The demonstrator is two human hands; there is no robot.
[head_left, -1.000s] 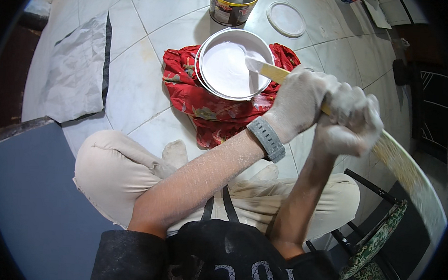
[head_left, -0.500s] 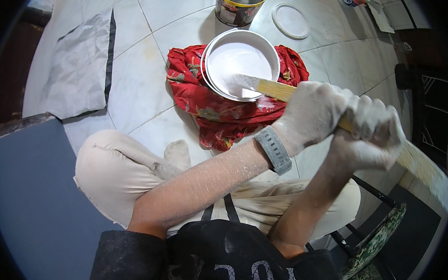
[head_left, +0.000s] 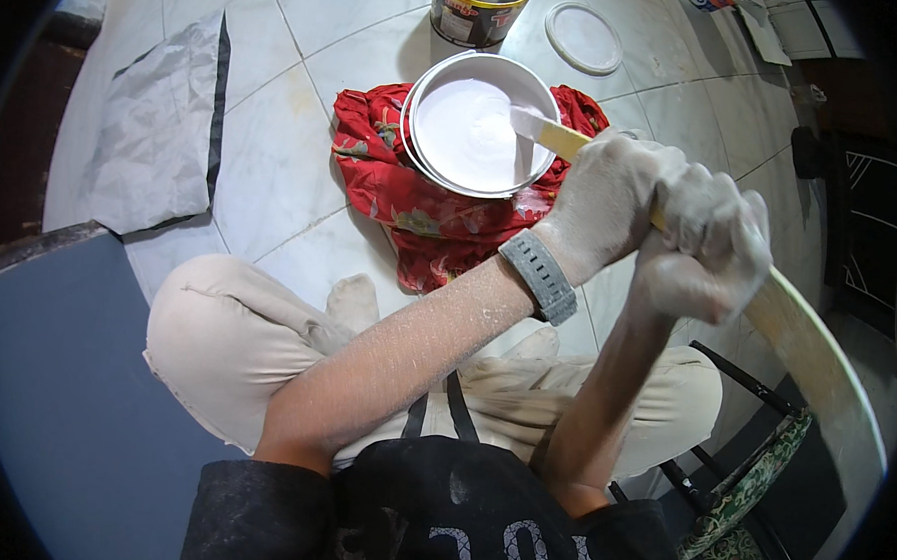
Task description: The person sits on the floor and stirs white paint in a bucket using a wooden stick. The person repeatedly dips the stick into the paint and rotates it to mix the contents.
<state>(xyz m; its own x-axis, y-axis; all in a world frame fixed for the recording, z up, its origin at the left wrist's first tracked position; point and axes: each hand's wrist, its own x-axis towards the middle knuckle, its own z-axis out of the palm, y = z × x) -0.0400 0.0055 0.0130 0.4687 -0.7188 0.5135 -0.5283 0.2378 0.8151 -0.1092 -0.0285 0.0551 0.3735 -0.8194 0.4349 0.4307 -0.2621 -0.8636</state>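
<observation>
Both hands, coated in whitish residue, are wrapped round a long flat wooden stick (head_left: 817, 361). My left hand (head_left: 612, 192) grips it nearer the bucket, and my right hand (head_left: 708, 249) closes on it just behind. The stick's white-coated end dips into thick white paint-like liquid (head_left: 465, 131) at the right side of a white bucket (head_left: 426, 169). Its other end runs out to the lower right, past my right hand. Bunched under and around the bucket is a red flowered cloth (head_left: 373, 182). A grey band (head_left: 541, 274) circles my left wrist.
Beyond the bucket stand an open dark tin with a yellow rim (head_left: 475, 21) and a round pale lid (head_left: 583, 38). A grey-white plastic bag (head_left: 160, 127) lies to the left, near a blue-grey surface (head_left: 74, 384). A chair with green patterned padding (head_left: 750, 483) is at the lower right.
The stick's dipped end has swung from the near side of the bucket to its right side. Both hands have shifted slightly left, still gripping, and the stick's rear end has dropped.
</observation>
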